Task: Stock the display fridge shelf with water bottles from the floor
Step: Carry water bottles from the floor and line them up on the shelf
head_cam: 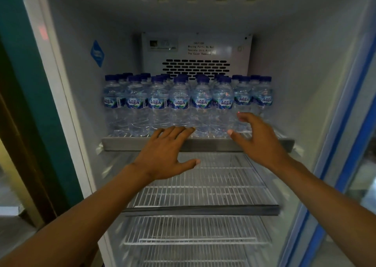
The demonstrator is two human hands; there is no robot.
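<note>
- Squaring up the front row looks like the step in hand: both hands are empty, fingers spread wide.
- Left hand lies flat, fingertips at the top shelf lip below the water bottles; push gently and evenly.
- Right hand hovers spread beside the right-end bottles, which stand a little further back; nudge them forward without tipping neighbours.
- Behind, further rows fill the shelf toward the vent panel.
</note>
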